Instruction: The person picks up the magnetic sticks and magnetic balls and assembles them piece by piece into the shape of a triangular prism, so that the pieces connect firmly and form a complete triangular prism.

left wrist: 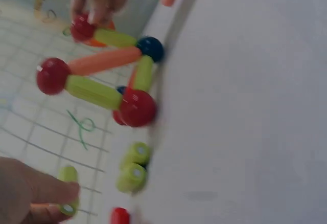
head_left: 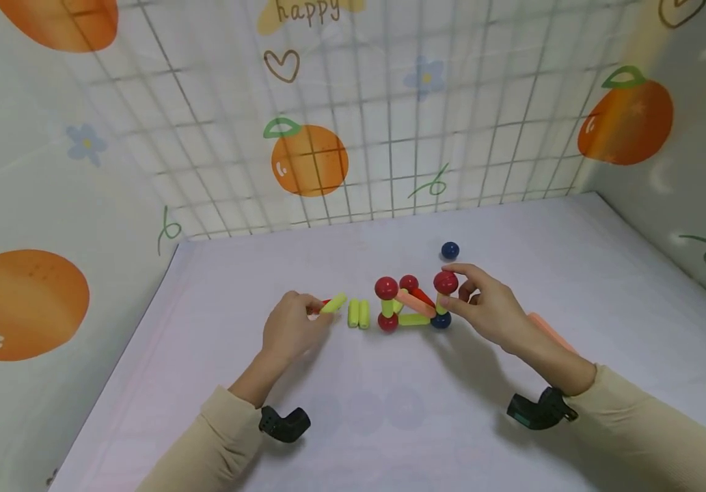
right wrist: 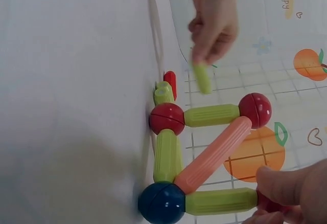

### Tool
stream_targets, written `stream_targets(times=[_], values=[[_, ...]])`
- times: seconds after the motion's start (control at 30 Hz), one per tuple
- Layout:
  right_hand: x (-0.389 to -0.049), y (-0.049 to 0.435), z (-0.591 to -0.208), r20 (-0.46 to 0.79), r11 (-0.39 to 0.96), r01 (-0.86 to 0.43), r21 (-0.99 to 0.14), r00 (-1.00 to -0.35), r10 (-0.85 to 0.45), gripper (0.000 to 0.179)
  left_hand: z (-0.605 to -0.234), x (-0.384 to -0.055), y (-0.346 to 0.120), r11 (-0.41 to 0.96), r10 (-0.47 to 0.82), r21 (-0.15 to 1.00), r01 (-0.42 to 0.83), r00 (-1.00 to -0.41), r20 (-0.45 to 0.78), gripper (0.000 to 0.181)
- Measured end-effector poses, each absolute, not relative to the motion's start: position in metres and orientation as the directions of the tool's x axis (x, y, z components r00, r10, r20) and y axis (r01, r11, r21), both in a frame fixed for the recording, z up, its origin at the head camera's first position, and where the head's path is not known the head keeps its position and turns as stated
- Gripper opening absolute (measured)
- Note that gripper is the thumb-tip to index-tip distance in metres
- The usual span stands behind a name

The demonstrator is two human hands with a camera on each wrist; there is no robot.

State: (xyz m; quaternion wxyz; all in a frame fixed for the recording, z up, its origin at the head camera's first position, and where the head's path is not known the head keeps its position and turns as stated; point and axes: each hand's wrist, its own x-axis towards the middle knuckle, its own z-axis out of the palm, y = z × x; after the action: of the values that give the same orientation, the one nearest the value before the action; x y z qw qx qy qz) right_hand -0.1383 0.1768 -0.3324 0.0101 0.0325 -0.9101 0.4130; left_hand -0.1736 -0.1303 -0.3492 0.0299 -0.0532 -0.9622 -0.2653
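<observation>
My left hand [head_left: 291, 328] pinches a short yellow-green magnetic stick [head_left: 333, 303] between thumb and fingers, above the table and left of a ball-and-stick frame. With thumb and fingers, my right hand [head_left: 493, 311] holds the red ball [head_left: 445, 282] at the frame's upper right corner. Below that ball, a yellow-green upright [right wrist: 220, 201] runs down to a blue ball [right wrist: 162, 203]. On the left, a second upright [right wrist: 211, 115] joins two red balls. A salmon stick [right wrist: 214, 155] slants from the upper left ball down to the blue one. Behind it are another red ball [head_left: 409, 282] and a red stick.
Two yellow-green sticks [head_left: 359, 313] lie side by side between the left hand and the frame. A red stick [left wrist: 120, 216] lies near the left hand. Beyond the frame rests a loose blue ball [head_left: 450, 250]. A salmon stick [head_left: 551, 331] lies beside the right forearm.
</observation>
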Motion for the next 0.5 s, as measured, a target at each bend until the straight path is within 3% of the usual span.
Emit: stream_targets(times=[0.2, 0.5], values=[[-0.14, 0.174, -0.333, 0.035, 0.652, -0.06, -0.756, -0.998, -0.051, 0.06, -0.313, -0.175, -0.107, 0.691, 0.208, 0.641, 0.334, -0.941, 0.266, 0.027], [-0.139, 0.179, -0.333, 0.048, 0.637, -0.063, -0.769, -0.998, -0.041, 0.057, -0.295, -0.181, -0.055, 0.571, 0.346, 0.704, 0.422, -0.902, 0.26, 0.027]])
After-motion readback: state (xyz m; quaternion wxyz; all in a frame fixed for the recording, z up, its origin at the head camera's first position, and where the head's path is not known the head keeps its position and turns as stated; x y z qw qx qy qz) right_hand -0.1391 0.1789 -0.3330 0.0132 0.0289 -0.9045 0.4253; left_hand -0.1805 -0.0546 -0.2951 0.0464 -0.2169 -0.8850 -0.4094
